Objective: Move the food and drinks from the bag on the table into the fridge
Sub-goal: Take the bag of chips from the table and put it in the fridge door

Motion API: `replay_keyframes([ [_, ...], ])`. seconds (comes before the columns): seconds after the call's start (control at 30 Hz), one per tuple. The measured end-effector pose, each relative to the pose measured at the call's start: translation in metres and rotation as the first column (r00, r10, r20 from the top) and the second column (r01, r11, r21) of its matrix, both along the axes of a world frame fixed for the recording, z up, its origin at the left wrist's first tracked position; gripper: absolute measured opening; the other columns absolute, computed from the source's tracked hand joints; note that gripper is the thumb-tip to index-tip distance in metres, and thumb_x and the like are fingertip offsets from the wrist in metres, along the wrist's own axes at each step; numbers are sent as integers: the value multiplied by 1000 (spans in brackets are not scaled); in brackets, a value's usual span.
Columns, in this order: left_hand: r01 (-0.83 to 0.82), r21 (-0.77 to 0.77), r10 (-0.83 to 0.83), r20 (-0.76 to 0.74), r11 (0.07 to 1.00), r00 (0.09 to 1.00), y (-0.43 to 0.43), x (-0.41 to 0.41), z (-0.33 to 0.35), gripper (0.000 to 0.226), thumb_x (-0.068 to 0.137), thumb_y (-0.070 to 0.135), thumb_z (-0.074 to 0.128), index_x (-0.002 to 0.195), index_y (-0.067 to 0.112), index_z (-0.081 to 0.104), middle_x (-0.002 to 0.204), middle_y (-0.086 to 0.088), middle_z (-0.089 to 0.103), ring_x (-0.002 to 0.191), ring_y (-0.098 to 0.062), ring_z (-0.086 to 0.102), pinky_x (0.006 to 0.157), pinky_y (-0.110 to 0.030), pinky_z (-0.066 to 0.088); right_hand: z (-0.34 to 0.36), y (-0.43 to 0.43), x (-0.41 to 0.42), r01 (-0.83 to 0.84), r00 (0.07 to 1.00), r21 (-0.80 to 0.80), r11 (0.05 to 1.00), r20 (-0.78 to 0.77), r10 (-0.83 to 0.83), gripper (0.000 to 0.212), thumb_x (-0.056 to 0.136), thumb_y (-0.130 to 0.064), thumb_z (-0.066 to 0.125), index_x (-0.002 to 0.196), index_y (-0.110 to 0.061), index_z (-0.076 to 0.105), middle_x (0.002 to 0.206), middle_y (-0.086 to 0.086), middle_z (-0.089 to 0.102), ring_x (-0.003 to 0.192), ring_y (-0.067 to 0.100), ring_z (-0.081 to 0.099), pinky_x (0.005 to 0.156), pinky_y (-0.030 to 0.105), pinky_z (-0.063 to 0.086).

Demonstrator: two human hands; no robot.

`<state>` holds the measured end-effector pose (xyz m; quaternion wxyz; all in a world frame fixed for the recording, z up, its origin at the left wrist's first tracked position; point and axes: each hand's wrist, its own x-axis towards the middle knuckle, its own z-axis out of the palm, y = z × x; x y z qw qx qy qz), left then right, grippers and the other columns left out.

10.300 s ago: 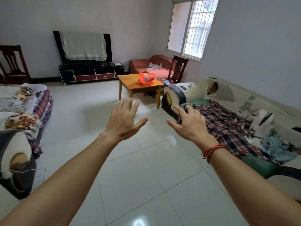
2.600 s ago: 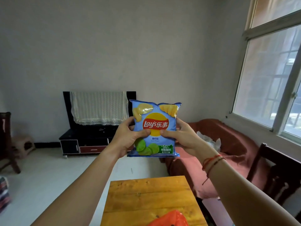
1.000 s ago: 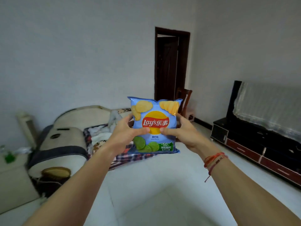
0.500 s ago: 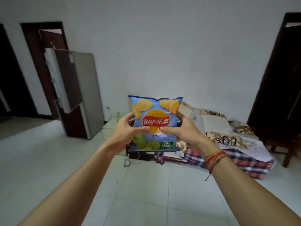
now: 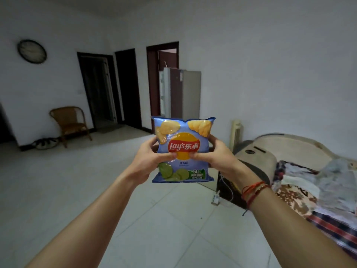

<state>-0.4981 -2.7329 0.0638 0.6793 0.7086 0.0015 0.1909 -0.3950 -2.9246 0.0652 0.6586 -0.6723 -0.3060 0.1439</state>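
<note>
A blue bag of Lay's chips (image 5: 182, 130) hangs upright at arm's length in the middle of the view. My left hand (image 5: 148, 161) grips its left edge, thumb pressed on the front. My right hand (image 5: 216, 155) grips the right edge the same way. Straight beyond the bag, against the far wall, stands a grey fridge (image 5: 185, 93) with its door swung open to the left. The table and the orange bag are out of view.
A sofa (image 5: 286, 151) draped in blankets and clothes runs along the right. A power strip (image 5: 215, 199) with a cable lies on the floor by the sofa's end. A wicker chair (image 5: 69, 122) stands at the far left near dark doorways (image 5: 98, 91). White tiled floor stretches ahead.
The view has swung left, so the fridge has shifted from the left of the frame to directly behind the chip bag. Both hands keep the same grip on the bag.
</note>
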Motion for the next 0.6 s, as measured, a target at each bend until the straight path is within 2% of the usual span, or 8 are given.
replay_keyframes([
  [0.23,-126,-20,126,1,992,992,65,-43,0,49,74,-2,78,116,17,61,100,-4,76,90,-23,73,65,-30,58,-1,82,-17,-130,991,-19,991,14,130,58,78,-10,85,122,-32,57,121,2,72,101,19,74,77,35,62],
  [0.37,-155,-20,155,5,988,988,86,-54,-1,50,75,-1,78,118,17,60,102,-5,75,92,-24,73,66,-31,59,-3,107,-21,-163,986,-20,986,17,163,62,78,-11,86,128,-29,56,123,1,71,104,20,73,81,38,63],
  [0.6,-158,-39,159,15,987,987,115,-61,-6,47,76,0,77,114,21,60,102,-4,75,91,-23,74,67,-30,59,-2,134,-30,-192,980,-33,981,40,194,54,81,-9,82,123,-32,56,121,0,71,100,17,74,74,30,62],
])
